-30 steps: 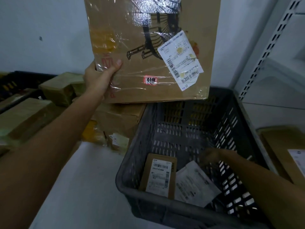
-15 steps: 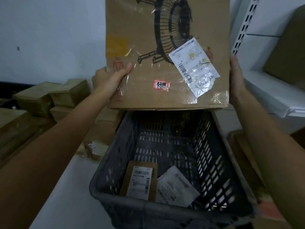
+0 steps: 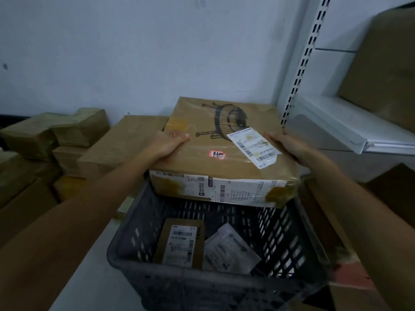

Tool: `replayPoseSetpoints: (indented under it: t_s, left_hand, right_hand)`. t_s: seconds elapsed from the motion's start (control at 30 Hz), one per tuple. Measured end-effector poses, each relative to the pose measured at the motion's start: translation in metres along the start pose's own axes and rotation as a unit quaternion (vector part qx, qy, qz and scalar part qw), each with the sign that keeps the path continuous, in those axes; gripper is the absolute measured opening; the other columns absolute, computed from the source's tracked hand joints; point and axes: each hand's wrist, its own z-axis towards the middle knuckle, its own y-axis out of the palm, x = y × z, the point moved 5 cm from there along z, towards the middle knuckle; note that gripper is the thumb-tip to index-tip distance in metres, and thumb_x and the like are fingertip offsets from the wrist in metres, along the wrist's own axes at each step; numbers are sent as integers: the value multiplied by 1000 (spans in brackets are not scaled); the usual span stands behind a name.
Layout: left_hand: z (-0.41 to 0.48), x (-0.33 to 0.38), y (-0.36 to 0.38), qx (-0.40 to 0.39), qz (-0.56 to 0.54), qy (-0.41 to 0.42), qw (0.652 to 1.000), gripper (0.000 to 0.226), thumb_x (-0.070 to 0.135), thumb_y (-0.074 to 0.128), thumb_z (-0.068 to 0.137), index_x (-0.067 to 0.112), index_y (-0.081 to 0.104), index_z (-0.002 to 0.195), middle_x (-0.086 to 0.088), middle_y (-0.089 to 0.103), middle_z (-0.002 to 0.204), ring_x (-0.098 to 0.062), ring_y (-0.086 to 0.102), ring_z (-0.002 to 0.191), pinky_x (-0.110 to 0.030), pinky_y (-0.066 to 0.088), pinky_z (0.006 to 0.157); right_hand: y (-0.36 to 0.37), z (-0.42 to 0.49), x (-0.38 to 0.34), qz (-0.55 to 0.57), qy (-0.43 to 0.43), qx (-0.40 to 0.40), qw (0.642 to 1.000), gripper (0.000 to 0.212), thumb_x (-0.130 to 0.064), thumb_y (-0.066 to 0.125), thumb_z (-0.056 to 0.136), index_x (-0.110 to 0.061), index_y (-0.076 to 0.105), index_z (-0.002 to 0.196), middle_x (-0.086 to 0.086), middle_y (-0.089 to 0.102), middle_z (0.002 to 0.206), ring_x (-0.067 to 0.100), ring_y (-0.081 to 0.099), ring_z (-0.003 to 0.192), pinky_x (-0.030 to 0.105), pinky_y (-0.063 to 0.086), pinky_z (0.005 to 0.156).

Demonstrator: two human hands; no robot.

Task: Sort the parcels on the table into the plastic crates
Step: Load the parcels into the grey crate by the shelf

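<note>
large brown taped cardboard box (image 3: 215,153) level over far end of dark grey slatted plastic crate (image 3: 202,288) | left hand (image 3: 166,145), right hand (image 3: 286,144) — fingers clamped on its sides | already inside: small brown labelled parcel (image 3: 179,243), white mailer (image 3: 230,250) | brown parcels (image 3: 67,135) at left — apparently unsorted

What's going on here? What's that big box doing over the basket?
A person is sorting parcels. The left hand and the right hand grip the big cardboard box by its two sides and hold it flat over the far end of the dark plastic crate. I cannot tell whether it touches the rim. A small brown parcel and a white packet already lie in the crate. More stacked parcels wait on the left.
</note>
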Motion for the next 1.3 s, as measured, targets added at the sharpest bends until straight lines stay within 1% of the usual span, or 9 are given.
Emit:
replayPoseSetpoints:
  t_s: [0.2,0.3,0.47,0.6,0.67,0.77,0.97,1.13,1.3]
  left_hand:
    - [-7,-7,7,99,93,-3,991,64,59,57,81,4,60,114,-13,61,113,-29,57,102,-29,38,73]
    - [-14,-5,14,106,99,35,989,49,48,56,87,1,61,101,-9,60,93,-26,56,92,-24,39,75]
    - [-26,-3,13,127,124,91,980,49,39,61,87,1,50,116,-14,59,113,-27,55,105,-22,32,73]
    - [-30,-6,3,101,162,132,973,46,48,59,85,9,54,108,-5,59,102,-24,55,98,-28,34,80]
    - [-29,-11,-1,97,304,142,937,58,62,52,83,13,55,114,-7,58,116,-29,47,114,-36,23,94]
    - [-21,-28,1,67,454,142,877,85,73,36,81,9,41,138,-6,21,154,-35,21,137,-47,14,111]
    - [-6,-34,47,-4,620,123,775,69,63,32,91,20,32,144,-21,-15,154,-40,-12,142,-56,-2,113]
    - [11,-47,69,-18,572,100,814,109,66,50,82,0,-7,147,-26,-15,153,-37,-14,142,-55,-2,115]
    - [25,-48,89,-38,536,126,834,115,61,59,79,9,-18,146,-34,-21,148,-44,-18,139,-53,-6,113]
  right_hand:
    - [3,5,6,-6,-10,56,998,29,-31,47,97,-12,54,119,2,62,110,15,59,85,32,42,81]
    - [8,6,13,-26,-9,105,994,35,-36,45,95,-14,52,122,8,62,117,24,60,98,36,46,84]
    - [11,7,33,-110,14,177,978,39,-38,40,98,-6,52,119,14,57,123,31,55,108,35,40,84]
    - [12,6,34,-109,-1,216,970,28,-37,40,99,-11,52,98,15,60,113,24,51,90,33,36,77]
    - [16,4,34,-127,-11,240,962,31,-37,41,98,-9,55,98,15,61,110,25,53,91,34,37,77]
    - [21,4,32,-162,-20,264,950,40,-38,43,96,-4,60,108,16,62,109,31,57,100,36,41,81]
    - [29,3,31,-344,-23,237,908,34,-33,51,94,-4,54,112,19,60,112,34,54,104,43,44,90]
    - [38,11,32,-428,-39,170,887,88,-24,65,84,-10,7,148,19,37,141,39,35,126,49,34,99]
    - [44,29,31,-456,-49,142,877,112,-19,71,77,-18,-15,148,20,32,144,41,29,130,57,27,104]
